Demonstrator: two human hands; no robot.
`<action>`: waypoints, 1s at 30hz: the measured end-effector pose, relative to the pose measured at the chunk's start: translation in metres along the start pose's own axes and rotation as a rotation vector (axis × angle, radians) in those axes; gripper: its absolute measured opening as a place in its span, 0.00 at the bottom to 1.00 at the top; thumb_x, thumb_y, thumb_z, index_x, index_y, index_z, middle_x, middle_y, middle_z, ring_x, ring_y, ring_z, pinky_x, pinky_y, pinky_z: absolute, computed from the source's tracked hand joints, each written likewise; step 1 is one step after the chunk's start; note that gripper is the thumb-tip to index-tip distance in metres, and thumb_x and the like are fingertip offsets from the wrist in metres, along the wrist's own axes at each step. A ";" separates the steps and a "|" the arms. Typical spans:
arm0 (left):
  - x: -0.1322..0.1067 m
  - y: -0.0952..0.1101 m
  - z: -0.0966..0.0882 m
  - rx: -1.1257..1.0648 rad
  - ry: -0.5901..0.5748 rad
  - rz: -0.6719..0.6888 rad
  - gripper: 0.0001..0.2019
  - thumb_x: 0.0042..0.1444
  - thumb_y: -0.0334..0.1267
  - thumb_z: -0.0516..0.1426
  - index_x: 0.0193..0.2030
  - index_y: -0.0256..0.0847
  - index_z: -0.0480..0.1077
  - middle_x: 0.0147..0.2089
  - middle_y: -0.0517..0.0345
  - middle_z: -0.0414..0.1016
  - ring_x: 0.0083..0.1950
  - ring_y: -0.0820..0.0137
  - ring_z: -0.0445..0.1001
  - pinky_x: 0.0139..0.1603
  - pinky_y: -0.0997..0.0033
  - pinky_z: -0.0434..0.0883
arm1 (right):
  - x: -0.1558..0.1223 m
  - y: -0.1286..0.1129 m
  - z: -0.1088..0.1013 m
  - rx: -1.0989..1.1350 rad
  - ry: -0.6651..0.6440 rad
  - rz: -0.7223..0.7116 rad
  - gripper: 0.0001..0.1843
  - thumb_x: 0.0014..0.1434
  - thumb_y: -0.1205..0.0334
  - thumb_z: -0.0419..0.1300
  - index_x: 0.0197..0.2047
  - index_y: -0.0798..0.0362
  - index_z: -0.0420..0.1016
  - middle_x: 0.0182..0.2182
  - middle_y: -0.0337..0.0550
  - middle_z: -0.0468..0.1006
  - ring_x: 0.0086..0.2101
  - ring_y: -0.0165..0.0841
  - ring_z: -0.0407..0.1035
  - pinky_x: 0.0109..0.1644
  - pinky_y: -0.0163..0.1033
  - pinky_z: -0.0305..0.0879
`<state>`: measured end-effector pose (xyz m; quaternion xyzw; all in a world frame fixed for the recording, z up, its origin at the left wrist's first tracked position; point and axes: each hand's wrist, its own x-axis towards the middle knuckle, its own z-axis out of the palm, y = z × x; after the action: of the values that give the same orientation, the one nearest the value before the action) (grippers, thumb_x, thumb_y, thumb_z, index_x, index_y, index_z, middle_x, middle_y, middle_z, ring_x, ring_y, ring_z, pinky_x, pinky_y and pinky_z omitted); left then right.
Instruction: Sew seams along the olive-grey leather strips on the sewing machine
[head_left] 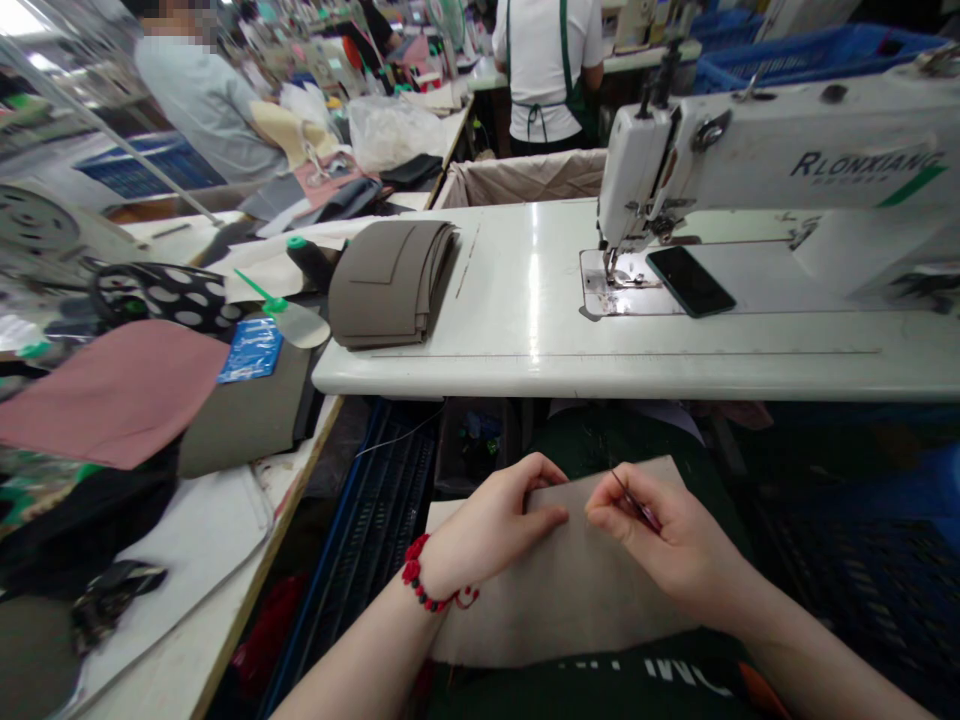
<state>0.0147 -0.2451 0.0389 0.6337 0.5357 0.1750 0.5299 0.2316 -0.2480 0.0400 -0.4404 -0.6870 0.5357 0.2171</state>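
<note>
A flat beige-grey material panel [555, 590] lies across my lap, over a dark green apron [600, 440]. My left hand [502, 525] grips the panel near its upper edge, thumb on top and fingers going behind it. On the right, my right hand [645, 525] is closed in a pinch over the same panel, close to that edge. A thin, dark, pointed tool [634, 497] with a reddish part pokes out of the right fist; its exact kind is too small to tell. The right fingertips seem to meet at the panel's surface, but what they pinch there is hidden.
Ahead stands a white sewing machine [750, 160] with a phone [690, 280] beside its needle plate. Stacked grey-brown panels [390, 285] sit on the white table's [517, 370] left end. A side table [225, 600] holds fabric pieces and an oil bottle [300, 325]. Blue crates [367, 560] flank my lap.
</note>
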 end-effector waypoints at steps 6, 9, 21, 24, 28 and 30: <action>-0.001 0.000 0.000 -0.089 -0.034 -0.022 0.21 0.58 0.41 0.59 0.59 0.48 0.65 0.35 0.63 0.68 0.33 0.73 0.66 0.31 0.75 0.62 | -0.014 -0.010 -0.016 -0.155 -0.140 0.055 0.20 0.66 0.47 0.51 0.28 0.52 0.67 0.21 0.34 0.66 0.23 0.28 0.61 0.26 0.34 0.54; -0.001 0.005 0.000 -0.133 -0.029 -0.011 0.28 0.59 0.40 0.59 0.65 0.52 0.58 0.32 0.65 0.65 0.30 0.75 0.64 0.29 0.76 0.61 | -0.014 -0.002 -0.010 -0.337 0.081 0.036 0.17 0.66 0.47 0.50 0.34 0.51 0.66 0.24 0.35 0.68 0.25 0.30 0.64 0.28 0.35 0.54; 0.001 0.006 0.005 -0.239 -0.075 -0.018 0.12 0.62 0.40 0.56 0.51 0.43 0.72 0.49 0.58 0.76 0.50 0.64 0.72 0.50 0.69 0.67 | -0.014 0.016 0.011 -0.650 0.217 -0.086 0.08 0.67 0.58 0.48 0.43 0.51 0.65 0.32 0.40 0.73 0.30 0.34 0.69 0.31 0.37 0.58; 0.000 0.005 0.006 -0.250 -0.076 -0.028 0.13 0.62 0.41 0.56 0.52 0.43 0.72 0.49 0.57 0.76 0.49 0.64 0.73 0.48 0.69 0.68 | -0.015 0.015 0.011 -0.638 0.216 -0.081 0.08 0.68 0.58 0.48 0.43 0.51 0.66 0.31 0.40 0.72 0.30 0.33 0.69 0.31 0.37 0.59; 0.000 0.006 0.006 -0.251 -0.083 -0.034 0.13 0.62 0.42 0.56 0.51 0.42 0.72 0.48 0.56 0.76 0.48 0.64 0.73 0.46 0.70 0.68 | -0.015 0.013 0.013 -0.624 0.220 -0.074 0.08 0.68 0.59 0.48 0.43 0.51 0.66 0.32 0.40 0.73 0.29 0.33 0.70 0.31 0.36 0.59; 0.000 0.005 0.006 -0.251 -0.081 -0.037 0.14 0.63 0.45 0.55 0.50 0.41 0.73 0.47 0.55 0.77 0.47 0.64 0.73 0.44 0.70 0.68 | -0.015 0.014 0.014 -0.626 0.233 -0.081 0.08 0.67 0.59 0.48 0.43 0.51 0.66 0.32 0.40 0.74 0.29 0.33 0.70 0.31 0.36 0.59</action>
<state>0.0220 -0.2475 0.0414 0.5588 0.4995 0.2051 0.6295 0.2337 -0.2679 0.0254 -0.5164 -0.8057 0.2356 0.1695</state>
